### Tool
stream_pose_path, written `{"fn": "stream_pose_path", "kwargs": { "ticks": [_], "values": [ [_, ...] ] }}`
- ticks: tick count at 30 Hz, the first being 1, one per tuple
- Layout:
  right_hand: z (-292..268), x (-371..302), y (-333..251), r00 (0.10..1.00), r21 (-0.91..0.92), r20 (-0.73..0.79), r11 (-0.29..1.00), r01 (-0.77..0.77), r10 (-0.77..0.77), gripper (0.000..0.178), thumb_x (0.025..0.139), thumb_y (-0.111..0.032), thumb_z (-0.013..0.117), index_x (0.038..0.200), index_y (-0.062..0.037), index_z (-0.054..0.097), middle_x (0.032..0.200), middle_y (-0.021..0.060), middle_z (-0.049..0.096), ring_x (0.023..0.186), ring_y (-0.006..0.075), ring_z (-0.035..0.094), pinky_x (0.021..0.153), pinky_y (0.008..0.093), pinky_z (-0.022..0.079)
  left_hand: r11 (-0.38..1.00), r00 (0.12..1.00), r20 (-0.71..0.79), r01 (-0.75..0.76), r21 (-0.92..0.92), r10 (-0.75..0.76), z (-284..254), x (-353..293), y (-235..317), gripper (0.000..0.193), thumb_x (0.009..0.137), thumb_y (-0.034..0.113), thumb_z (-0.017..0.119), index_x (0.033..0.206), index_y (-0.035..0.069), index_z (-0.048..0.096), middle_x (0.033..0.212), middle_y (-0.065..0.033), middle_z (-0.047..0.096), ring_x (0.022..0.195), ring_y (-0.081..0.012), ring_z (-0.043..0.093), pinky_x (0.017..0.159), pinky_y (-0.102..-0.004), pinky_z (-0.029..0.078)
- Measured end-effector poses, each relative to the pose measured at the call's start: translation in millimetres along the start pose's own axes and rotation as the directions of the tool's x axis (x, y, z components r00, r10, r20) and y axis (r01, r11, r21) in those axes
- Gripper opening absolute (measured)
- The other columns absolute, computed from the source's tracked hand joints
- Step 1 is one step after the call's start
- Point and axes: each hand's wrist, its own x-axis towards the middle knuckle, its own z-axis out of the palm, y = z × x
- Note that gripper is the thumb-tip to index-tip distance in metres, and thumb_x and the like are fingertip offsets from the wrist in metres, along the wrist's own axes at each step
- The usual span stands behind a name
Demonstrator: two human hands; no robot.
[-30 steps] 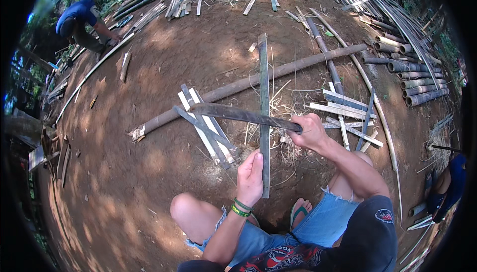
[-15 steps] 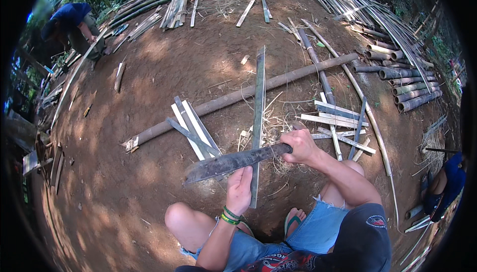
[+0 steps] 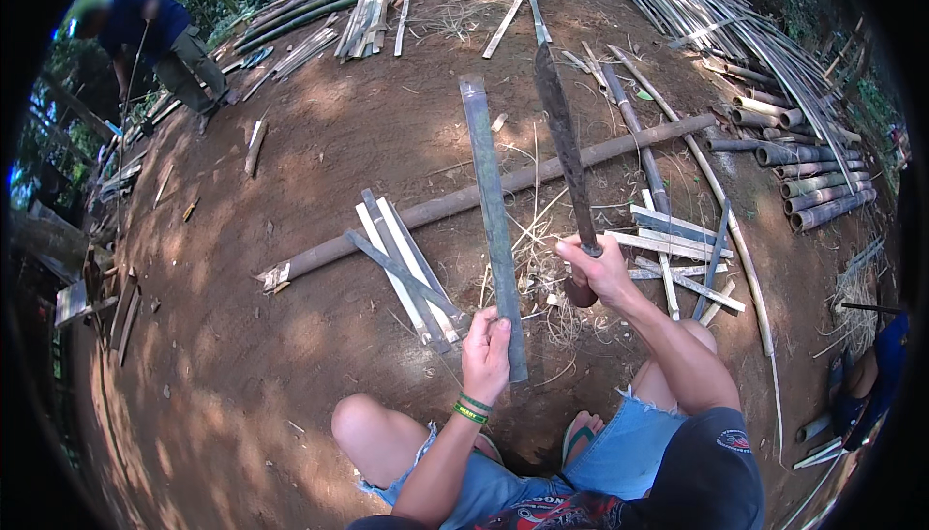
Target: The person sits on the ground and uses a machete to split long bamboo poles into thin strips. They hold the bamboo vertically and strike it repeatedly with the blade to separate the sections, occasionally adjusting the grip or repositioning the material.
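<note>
Closed near the lower end of a long, flat bamboo strip (image 3: 493, 196), my left hand (image 3: 486, 358) holds it pointing away from me, its dark green face up. My right hand (image 3: 602, 267) is wrapped round the brown handle of a machete (image 3: 563, 133). The dark blade points up and away, to the right of the strip and apart from it. Below both hands are my bent knees. Left of the strip lies a small bundle of split bamboo slats (image 3: 399, 264). Pale shavings (image 3: 542, 240) are scattered on the soil under the machete.
A bamboo pole (image 3: 426, 212) crosses the dirt ahead. More slats (image 3: 682, 244) are stacked at right. Cut bamboo tubes (image 3: 823, 186) and long strips (image 3: 716, 22) lie farther right. One person (image 3: 164, 36) bends at far left; another (image 3: 876, 375) is at the right edge.
The machete has swung from lying across the strip to pointing away on its right. The strip has turned, its broad dark face now showing. The person at far left has risen somewhat.
</note>
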Motion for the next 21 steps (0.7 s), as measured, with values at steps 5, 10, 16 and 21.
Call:
{"fn": "stream_pose_path", "kwargs": {
  "ticks": [5, 10, 16, 21],
  "values": [
    [27.1, -24.6, -13.3, 0.963, -0.044, 0.225, 0.989, -0.143, 0.149, 0.03, 0.088, -0.021, 0.079, 0.107, 0.0018, 0.073, 0.065, -0.0052, 0.058, 0.055, 0.0023, 0.047, 0.049, 0.0218, 0.034, 0.998, 1.0, -0.012, -0.011, 0.056, 0.012, 14.9, 4.6, -6.5, 0.021, 0.104, 0.019, 0.057, 0.118, 0.003, 0.057, 0.077, 0.0021, 0.06, 0.068, -0.0026, 0.051, 0.059, -0.0218, 0.043],
    [31.6, -21.1, 2.6, 0.965, -0.042, 0.241, 0.994, -0.101, 0.108, 0.026, 0.084, -0.016, 0.081, 0.102, 0.0022, 0.073, 0.068, -0.0049, 0.057, 0.059, 0.0033, 0.048, 0.052, 0.0231, 0.036, 0.993, 0.998, 0.014, -0.058, 0.107, 0.057, 21.9, 3.5, -12.6, 0.017, 0.101, 0.016, 0.06, 0.113, 0.003, 0.059, 0.074, 0.002, 0.058, 0.062, -0.0049, 0.053, 0.056, -0.0241, 0.045],
    [7.4, -15.0, -6.0, 0.948, -0.169, 0.31, 0.985, -0.02, 0.073, 0.027, 0.084, -0.02, 0.081, 0.099, 0.0005, 0.074, 0.068, -0.0068, 0.056, 0.062, 0.0021, 0.047, 0.054, 0.0234, 0.036, 0.983, 0.987, -0.042, -0.152, 0.107, 0.157, -28.7, 41.6, 50.9, 0.035, 0.102, 0.018, 0.057, 0.131, -0.001, 0.056, 0.104, -0.0053, 0.061, 0.092, -0.0131, 0.062, 0.081, -0.0277, 0.054],
    [-7.4, -10.2, -6.3, 0.91, -0.204, 0.397, 0.978, -0.043, 0.123, 0.03, 0.084, -0.021, 0.082, 0.101, 0.0026, 0.073, 0.073, -0.0033, 0.062, 0.066, 0.004, 0.054, 0.059, 0.0233, 0.042, 0.97, 0.967, -0.115, -0.235, -0.055, 0.227, -75.3, 98.8, 134.6, 0.069, 0.105, 0.054, 0.039, 0.149, 0.001, 0.035, 0.115, -0.0107, 0.059, 0.099, -0.0183, 0.061, 0.083, -0.0325, 0.052]
  ]
}}
